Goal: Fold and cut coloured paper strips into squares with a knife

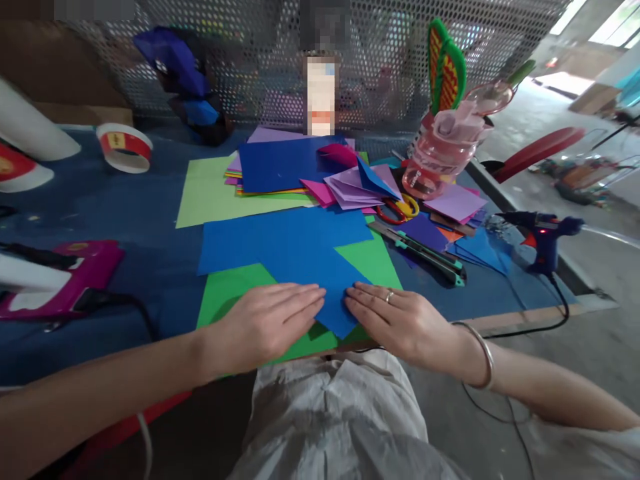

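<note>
a: where is the matte blue sheet of thin paper [336, 308] found?
b: it is seen at the lower centre of the frame, laid over a bright green paper sheet [375, 259], with a pointed corner aimed at the bottom edge. whether it is joined to the wide blue paper strip [285, 235] just above cannot be told.
a: how is it likely to handle?
b: very light, by the look of it; flat and fairly crisp, yet easily creased, and easily slid over the green sheet if pushed. it is best taken by its edges, near a corner, with crumpling avoided.
a: and the hands?
b: the left hand [273, 321] is held flat, palm down, fingers straight and close together, the fingertips rested on the blue sheet's left side. the right hand [400, 321] is flattened likewise, its fingertips set on the right side. a narrow gap is left between them. nothing is seen to be lifted; the thumbs are not clearly shown.
</note>
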The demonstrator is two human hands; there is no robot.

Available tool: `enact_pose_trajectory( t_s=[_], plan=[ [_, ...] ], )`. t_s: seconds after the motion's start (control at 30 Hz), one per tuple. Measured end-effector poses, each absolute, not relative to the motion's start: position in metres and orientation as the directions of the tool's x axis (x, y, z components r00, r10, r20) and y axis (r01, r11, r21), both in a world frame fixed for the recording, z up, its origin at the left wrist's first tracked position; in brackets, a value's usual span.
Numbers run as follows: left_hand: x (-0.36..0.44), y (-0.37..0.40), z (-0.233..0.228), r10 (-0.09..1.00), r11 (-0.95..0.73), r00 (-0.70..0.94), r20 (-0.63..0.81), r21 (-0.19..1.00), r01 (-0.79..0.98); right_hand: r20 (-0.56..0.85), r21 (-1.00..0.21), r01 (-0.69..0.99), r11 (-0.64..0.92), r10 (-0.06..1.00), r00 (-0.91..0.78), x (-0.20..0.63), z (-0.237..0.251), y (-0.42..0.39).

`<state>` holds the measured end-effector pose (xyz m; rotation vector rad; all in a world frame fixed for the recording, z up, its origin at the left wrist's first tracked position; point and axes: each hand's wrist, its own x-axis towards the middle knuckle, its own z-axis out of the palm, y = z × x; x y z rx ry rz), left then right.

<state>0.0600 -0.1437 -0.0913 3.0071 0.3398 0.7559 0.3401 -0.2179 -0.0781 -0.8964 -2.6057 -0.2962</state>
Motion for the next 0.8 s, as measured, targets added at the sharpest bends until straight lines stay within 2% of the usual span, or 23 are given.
enact_pose_trajectory(
  t_s=[0.13, 0.2, 0.33, 0.43, 0.53, 0.63, 0.73, 0.8],
  plan=[
    [0.057, -0.155, -0.083, 0.106, -0.992, 0.857, 0.504, -0.009, 0.128, 0.443, -0.042, 0.713, 0.700, 0.653, -0.614, 0.333, -0.080, -0.237],
    [0.058, -0.156, -0.078, 0.120, -0.991, 0.856, 0.502, 0.009, 0.134, 0.470, -0.097, 0.732, 0.675, 0.679, -0.564, 0.330, -0.081, -0.240],
    [0.062, -0.153, -0.075, 0.314, -0.949, 0.811, 0.494, 0.177, 0.260, 0.511, -0.304, 0.741, 0.599, 0.759, -0.404, 0.325, -0.082, -0.236],
    [0.066, -0.149, -0.073, 0.500, -0.864, 0.725, 0.474, 0.330, 0.380, 0.500, -0.433, 0.770, 0.469, 0.836, -0.227, 0.317, -0.082, -0.231],
    [0.069, -0.144, -0.072, 0.665, -0.728, 0.649, 0.369, 0.513, 0.454, 0.493, -0.470, 0.817, 0.333, 0.867, -0.070, 0.307, -0.084, -0.225],
    [0.071, -0.141, -0.071, 0.734, -0.631, 0.620, 0.279, 0.618, 0.469, 0.442, -0.467, 0.853, 0.234, 0.897, -0.004, 0.300, -0.085, -0.220],
    [0.071, -0.142, -0.073, 0.750, -0.638, 0.572, 0.332, 0.590, 0.494, 0.380, -0.461, 0.866, 0.196, 0.925, -0.007, 0.299, -0.083, -0.217],
    [0.070, -0.144, -0.074, 0.687, -0.725, 0.590, 0.425, 0.450, 0.521, 0.361, -0.463, 0.865, 0.194, 0.933, -0.016, 0.299, -0.081, -0.215]
  ],
)
